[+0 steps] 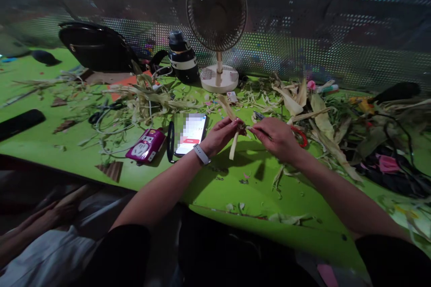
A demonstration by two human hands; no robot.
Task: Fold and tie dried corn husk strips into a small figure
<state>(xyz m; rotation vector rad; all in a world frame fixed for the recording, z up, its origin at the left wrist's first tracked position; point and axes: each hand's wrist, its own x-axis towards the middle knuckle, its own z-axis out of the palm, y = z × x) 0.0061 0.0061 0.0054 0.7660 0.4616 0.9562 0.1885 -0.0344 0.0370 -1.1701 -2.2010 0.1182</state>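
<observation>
My left hand point(220, 136), with a pale watch band point(202, 154) on its wrist, is closed on a strip of dried corn husk point(226, 107). One end of the strip rises above the fingers and another hangs below them. My right hand point(276, 138) is closed in a pinch just to the right. A thin pale strand spans the small gap between both hands, but what the right fingers grip is too small to make out. Behind the right wrist shows a red ring-shaped handle point(299, 136). A lit phone point(191, 134) lies left of my left hand.
Husk scraps point(148, 98) litter the green table point(208, 188), with a larger pile point(319, 112) at right. A fan point(218, 81), a dark bottle point(183, 60) and a black bag point(96, 47) stand along the mesh. A purple power strip point(146, 145) sits left; another person's arm point(40, 219) is lower left.
</observation>
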